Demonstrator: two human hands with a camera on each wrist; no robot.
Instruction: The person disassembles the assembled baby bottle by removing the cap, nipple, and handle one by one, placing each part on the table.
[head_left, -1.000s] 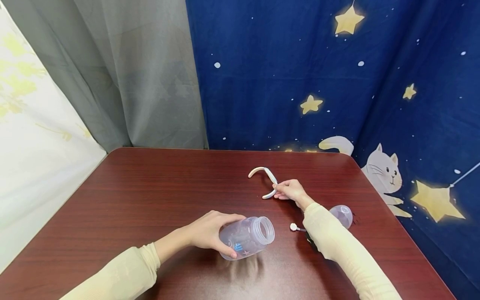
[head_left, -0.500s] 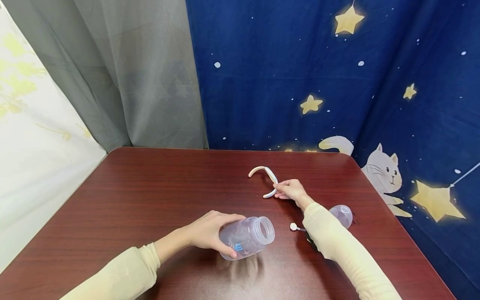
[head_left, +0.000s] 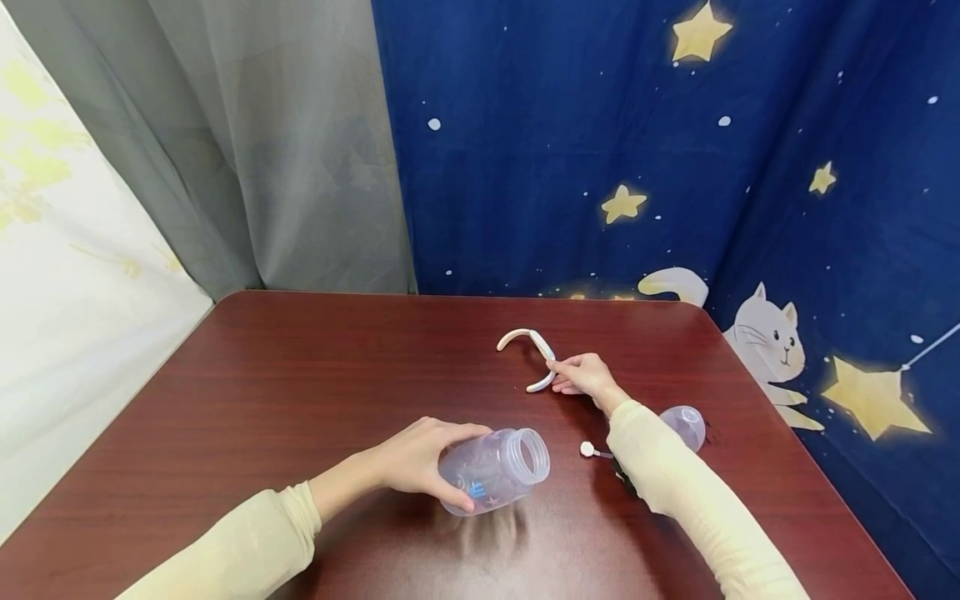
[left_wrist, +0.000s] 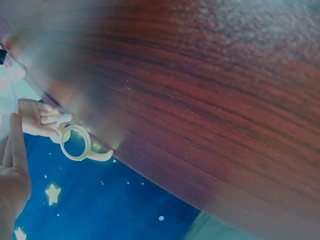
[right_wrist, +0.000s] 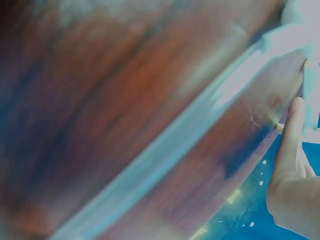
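Observation:
My left hand [head_left: 420, 457] grips a clear, lidless baby bottle [head_left: 491, 471] with a small blue print. The bottle leans right, its open threaded mouth facing right, low over the table. Further back, my right hand [head_left: 588, 377] pinches a cream bottle handle [head_left: 538, 340], a ring with two curved arms, between thumb and fingers. The left wrist view shows the ring of the handle [left_wrist: 88, 142] face-on, with the right hand [left_wrist: 36, 117] at one arm of it. In the right wrist view the hand [right_wrist: 290, 187] is at the right edge, and the handle is only partly visible.
A clear domed cap [head_left: 686, 427] lies right of my right forearm, partly hidden by the sleeve. A white straw weight [head_left: 587, 449] pokes out on the forearm's left side. A pale tube [right_wrist: 165, 145] crosses the right wrist view. Curtains [head_left: 525, 167] hang behind the table [head_left: 300, 367].
The head view has tilted slightly, so everything sits a little higher. My left hand still grips the bottle, and my right hand holds the bottle handle in nearly the same place.

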